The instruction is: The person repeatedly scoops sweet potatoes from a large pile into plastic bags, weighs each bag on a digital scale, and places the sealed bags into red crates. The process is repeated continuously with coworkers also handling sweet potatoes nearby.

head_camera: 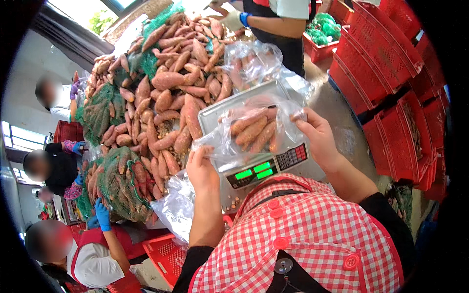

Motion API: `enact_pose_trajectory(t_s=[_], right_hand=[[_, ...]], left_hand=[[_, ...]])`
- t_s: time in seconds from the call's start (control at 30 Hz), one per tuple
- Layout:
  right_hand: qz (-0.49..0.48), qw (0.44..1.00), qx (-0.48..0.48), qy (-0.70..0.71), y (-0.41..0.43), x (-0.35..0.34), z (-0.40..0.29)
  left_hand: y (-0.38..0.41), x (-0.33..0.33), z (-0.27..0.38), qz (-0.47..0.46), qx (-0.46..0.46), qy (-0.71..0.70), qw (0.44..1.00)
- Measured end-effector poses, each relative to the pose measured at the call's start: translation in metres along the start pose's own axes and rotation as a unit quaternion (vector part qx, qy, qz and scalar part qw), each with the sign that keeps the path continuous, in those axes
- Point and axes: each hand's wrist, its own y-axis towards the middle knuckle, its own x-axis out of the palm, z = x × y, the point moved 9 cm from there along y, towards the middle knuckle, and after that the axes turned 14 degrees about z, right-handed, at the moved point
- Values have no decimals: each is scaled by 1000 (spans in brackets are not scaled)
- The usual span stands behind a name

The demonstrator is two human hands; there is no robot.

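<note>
A clear plastic bag [220, 141] with several sweet potatoes [256, 130] in it rests on the metal pan [216, 110] of a digital weighing scale. My left hand [202, 170] grips the bag's edge on the left, and my right hand [316, 135] pinches the opposite edge, so the mouth is spread towards me. Below the bag, the scale's display [253, 174] glows green beside its keypad [292, 156]. Under my left forearm lie more clear plastic bags [177, 205].
A large heap of sweet potatoes [168, 80] lies beyond the scale, partly in green mesh sacks [117, 175]. Stacked red plastic crates [370, 62] stand at right; another red crate [166, 258] is at lower left. Several co-workers are around the heap, one with blue gloves [102, 216].
</note>
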Motion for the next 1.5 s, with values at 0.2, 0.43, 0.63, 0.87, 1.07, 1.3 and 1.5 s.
enact_pose_trajectory(t_s=[0.2,0.43,0.63,0.87,1.07,1.3,1.5], right_hand=[[-188,982,-7,6,-3,50,-47],[-173,906,-333,-198,-19,96,-56],[-220,913,-280,-199,-18,102,-34],[-265,961,83,-3,-20,84,2],[-271,957,-11,-103,-4,39,46],[-25,902,257,347,16,9,125],[-25,922,216,322,18,41,66]], left_hand=[[-71,102,41,-399,70,182,896],[-46,126,2,-294,166,274,900],[-78,116,-56,-308,-105,221,920],[-61,117,-49,-361,-135,396,833],[24,110,7,-270,342,503,747],[78,-23,-84,-15,2,345,938],[0,76,-41,-236,-201,-42,950]])
